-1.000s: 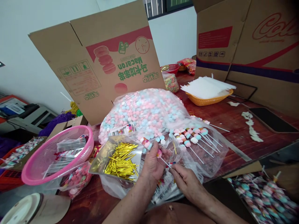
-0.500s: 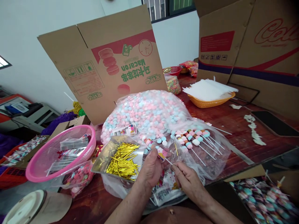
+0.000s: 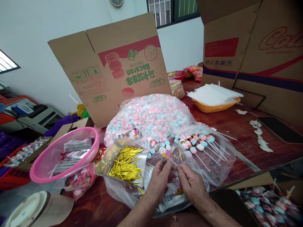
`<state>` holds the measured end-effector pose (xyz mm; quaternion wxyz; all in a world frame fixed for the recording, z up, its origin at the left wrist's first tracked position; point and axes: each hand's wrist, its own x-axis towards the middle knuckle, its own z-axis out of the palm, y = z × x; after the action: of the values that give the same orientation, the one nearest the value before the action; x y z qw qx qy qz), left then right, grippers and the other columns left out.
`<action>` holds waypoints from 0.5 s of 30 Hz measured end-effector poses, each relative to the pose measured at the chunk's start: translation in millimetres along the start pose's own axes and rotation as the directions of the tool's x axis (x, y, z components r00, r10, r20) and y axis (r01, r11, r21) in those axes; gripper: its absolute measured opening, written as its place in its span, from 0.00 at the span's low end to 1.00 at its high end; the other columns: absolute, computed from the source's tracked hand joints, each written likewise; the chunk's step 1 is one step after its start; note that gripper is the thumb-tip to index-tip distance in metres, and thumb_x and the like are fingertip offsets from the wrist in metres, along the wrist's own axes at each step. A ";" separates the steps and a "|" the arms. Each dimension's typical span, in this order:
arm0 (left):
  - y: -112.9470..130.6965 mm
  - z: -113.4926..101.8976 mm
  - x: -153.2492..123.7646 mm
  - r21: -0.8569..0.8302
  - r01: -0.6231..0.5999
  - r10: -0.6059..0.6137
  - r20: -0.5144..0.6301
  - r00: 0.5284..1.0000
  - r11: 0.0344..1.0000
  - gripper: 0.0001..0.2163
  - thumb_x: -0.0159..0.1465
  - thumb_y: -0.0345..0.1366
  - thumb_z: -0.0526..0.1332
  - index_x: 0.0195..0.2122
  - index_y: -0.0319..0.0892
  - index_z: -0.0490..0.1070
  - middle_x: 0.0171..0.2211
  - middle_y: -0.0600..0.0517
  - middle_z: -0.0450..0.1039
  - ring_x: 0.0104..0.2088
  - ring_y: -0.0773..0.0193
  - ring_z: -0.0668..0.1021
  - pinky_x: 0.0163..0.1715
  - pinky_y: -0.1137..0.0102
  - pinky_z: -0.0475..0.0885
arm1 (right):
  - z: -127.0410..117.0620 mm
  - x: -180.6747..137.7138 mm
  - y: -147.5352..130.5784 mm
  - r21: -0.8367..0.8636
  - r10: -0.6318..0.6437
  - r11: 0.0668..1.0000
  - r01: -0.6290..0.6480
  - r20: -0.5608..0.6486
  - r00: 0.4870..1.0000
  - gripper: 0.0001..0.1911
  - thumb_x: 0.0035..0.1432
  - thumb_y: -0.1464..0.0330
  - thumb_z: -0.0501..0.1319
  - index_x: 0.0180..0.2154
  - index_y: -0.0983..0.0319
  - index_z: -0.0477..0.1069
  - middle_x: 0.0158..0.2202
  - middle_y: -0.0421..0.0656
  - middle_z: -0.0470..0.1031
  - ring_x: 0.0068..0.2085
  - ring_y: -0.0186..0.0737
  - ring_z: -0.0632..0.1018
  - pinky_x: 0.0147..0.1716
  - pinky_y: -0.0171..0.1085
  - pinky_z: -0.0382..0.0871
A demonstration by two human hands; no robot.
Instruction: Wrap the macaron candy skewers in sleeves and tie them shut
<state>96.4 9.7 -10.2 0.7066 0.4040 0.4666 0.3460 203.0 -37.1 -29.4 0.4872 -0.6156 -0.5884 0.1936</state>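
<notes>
My left hand (image 3: 159, 182) and my right hand (image 3: 192, 183) meet low in the middle, both pinched on one candy skewer (image 3: 167, 155) whose thin white stick runs between their fingertips. A clear wrapper lies around the skewer's candy end. Under my hands lie printed wrapper bags (image 3: 169, 195). A foil pouch of gold twist ties (image 3: 125, 163) sits just left of my left hand. Several finished candy skewers (image 3: 197, 143) lie on plastic to the right. Behind them bulges a big clear bag of pink and blue candies (image 3: 149, 116).
A pink basket (image 3: 63, 154) with packets stands at the left. An orange tray of white sheets (image 3: 214, 96) sits at the back right. Cardboard boxes (image 3: 118, 66) wall the back. A box of wrapped skewers (image 3: 270, 201) is at the lower right, a dark phone (image 3: 279, 129) to the right.
Both hands have drawn down and closer together, the skewer lowered between them. The camera has tilted slightly, showing more of the wall above.
</notes>
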 end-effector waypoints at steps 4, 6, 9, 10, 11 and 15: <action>2.5 -10.6 6.0 0.204 -0.286 0.291 0.003 0.957 0.936 0.10 0.54 0.41 0.63 0.24 0.39 0.71 0.22 0.55 0.66 0.25 0.68 0.66 0.27 0.75 0.58 | 3.2 -2.5 4.0 -0.127 -0.104 0.987 0.098 -0.042 0.994 0.16 0.63 0.65 0.45 0.30 0.63 0.67 0.19 0.40 0.70 0.19 0.33 0.70 0.20 0.31 0.61; 3.8 -11.7 6.5 0.317 -0.335 0.358 -0.014 0.934 0.887 0.11 0.57 0.40 0.60 0.22 0.40 0.69 0.20 0.55 0.64 0.23 0.67 0.64 0.26 0.75 0.56 | 6.1 -5.3 6.7 -0.180 -0.137 0.975 0.128 -0.037 0.990 0.16 0.63 0.67 0.45 0.31 0.64 0.67 0.20 0.41 0.71 0.21 0.34 0.72 0.22 0.31 0.61; 5.2 -11.6 2.6 0.526 -0.367 0.441 -0.015 0.898 0.767 0.10 0.60 0.36 0.57 0.21 0.42 0.67 0.18 0.55 0.63 0.22 0.67 0.63 0.25 0.73 0.53 | 8.3 -8.8 9.1 -0.248 -0.180 0.954 0.169 -0.021 0.983 0.16 0.63 0.68 0.44 0.31 0.64 0.67 0.19 0.42 0.72 0.21 0.34 0.73 0.22 0.31 0.60; 5.6 -11.6 0.7 0.575 -0.384 0.455 0.024 0.890 0.722 0.10 0.59 0.34 0.57 0.20 0.42 0.66 0.18 0.55 0.62 0.22 0.67 0.63 0.25 0.73 0.52 | 8.1 -9.5 9.2 -0.266 -0.195 0.946 0.182 -0.020 0.981 0.16 0.63 0.69 0.44 0.31 0.64 0.67 0.19 0.42 0.72 0.21 0.34 0.73 0.21 0.31 0.60; 5.8 -11.8 -1.2 0.605 -0.408 0.462 0.074 0.884 0.683 0.10 0.58 0.32 0.57 0.19 0.42 0.66 0.18 0.55 0.62 0.22 0.66 0.63 0.25 0.72 0.52 | 7.5 -9.9 9.0 -0.284 -0.210 0.939 0.195 -0.023 0.977 0.16 0.63 0.69 0.44 0.30 0.64 0.67 0.19 0.42 0.72 0.20 0.35 0.73 0.21 0.31 0.60; 4.4 -12.4 -4.3 0.605 -0.484 0.446 0.226 0.866 0.632 0.10 0.55 0.28 0.59 0.18 0.44 0.66 0.18 0.55 0.60 0.22 0.66 0.61 0.26 0.71 0.52 | 4.4 -10.2 6.8 -0.341 -0.274 0.907 0.247 -0.034 0.961 0.15 0.62 0.71 0.44 0.30 0.64 0.66 0.18 0.42 0.70 0.19 0.35 0.72 0.20 0.32 0.59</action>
<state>82.9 10.9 -7.6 0.4231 0.7367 0.4168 0.3233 200.6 -43.7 -40.4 0.4210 -0.6123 -0.6692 -0.0004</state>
